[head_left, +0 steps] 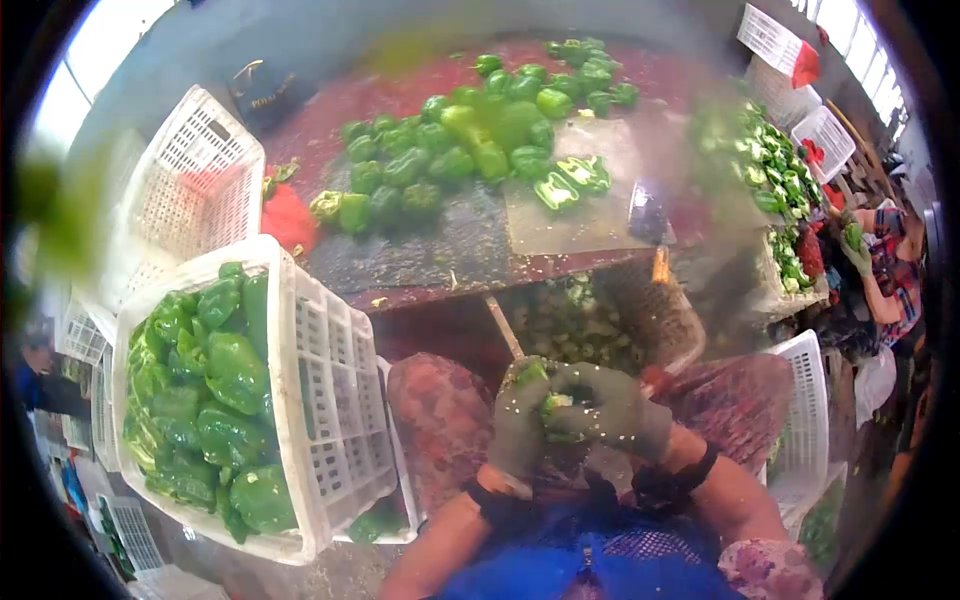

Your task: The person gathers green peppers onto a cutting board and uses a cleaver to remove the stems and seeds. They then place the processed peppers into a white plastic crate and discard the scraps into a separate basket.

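Note:
In front of my lap, both hands are closed around a green bell pepper (562, 408), which they largely hide; a pale part shows between the fingers. My left hand (515, 425) grips it from the left side, and my right hand (625, 412) wraps over it from the right. Both wear grey gloves speckled with pale seeds. Just beyond my hands, a bin (665, 325) under the table edge contains pale green scraps. Cut pepper pieces (570, 182) lie on a light board (540, 230), and a knife with an orange handle (661, 265) rests at its right edge.
Many whole green peppers (405, 165) are heaped on the red table (345, 95). A white crate (340, 370) full of peppers stands at my left, with another crate (190, 170) behind it. At far right, a co-worker's gloved hand (853, 250) holds something green beside cut peppers (785, 180).

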Tool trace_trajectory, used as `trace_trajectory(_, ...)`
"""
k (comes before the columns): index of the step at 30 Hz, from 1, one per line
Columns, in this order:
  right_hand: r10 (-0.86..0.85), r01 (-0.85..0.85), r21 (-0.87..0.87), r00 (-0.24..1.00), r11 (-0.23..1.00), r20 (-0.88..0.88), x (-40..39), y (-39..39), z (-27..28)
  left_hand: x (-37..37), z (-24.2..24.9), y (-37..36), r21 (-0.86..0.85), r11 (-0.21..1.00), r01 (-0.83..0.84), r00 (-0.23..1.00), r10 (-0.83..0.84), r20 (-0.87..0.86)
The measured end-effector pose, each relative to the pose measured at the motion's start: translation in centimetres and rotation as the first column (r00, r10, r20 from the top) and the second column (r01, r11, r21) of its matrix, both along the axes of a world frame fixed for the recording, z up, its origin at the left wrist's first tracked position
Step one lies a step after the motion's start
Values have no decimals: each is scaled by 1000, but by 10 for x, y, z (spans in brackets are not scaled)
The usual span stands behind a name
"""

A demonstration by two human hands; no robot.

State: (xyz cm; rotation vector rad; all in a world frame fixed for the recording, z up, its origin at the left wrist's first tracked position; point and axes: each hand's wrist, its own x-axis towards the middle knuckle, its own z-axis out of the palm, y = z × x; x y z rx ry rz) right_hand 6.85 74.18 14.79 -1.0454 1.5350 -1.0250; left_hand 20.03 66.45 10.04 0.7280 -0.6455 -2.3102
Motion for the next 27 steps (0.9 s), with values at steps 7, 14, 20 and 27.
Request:
trace_trajectory(7, -88, 90, 33, 995, 995, -56, -11, 12, -11, -25, -50, 10, -361, 933, 0, 1000, 9, 22)
trace_trajectory(14, -165, 167, 94, 986, 981, -33, 14, 2, 45, -24, -18, 2, -303, 953, -11, 997, -11, -73)
trace_trajectory(20, -219, 187, -142, 940, 972, -262, 38, 16, 45, -19, -5, 6, -498, 846, -192, 977, 215, -11)
trace_trajectory(27, -398, 193, -393, 734, 899, -550, -2, 16, 5, 36, 56, 5, -874, 451, -183, 845, 527, 95)
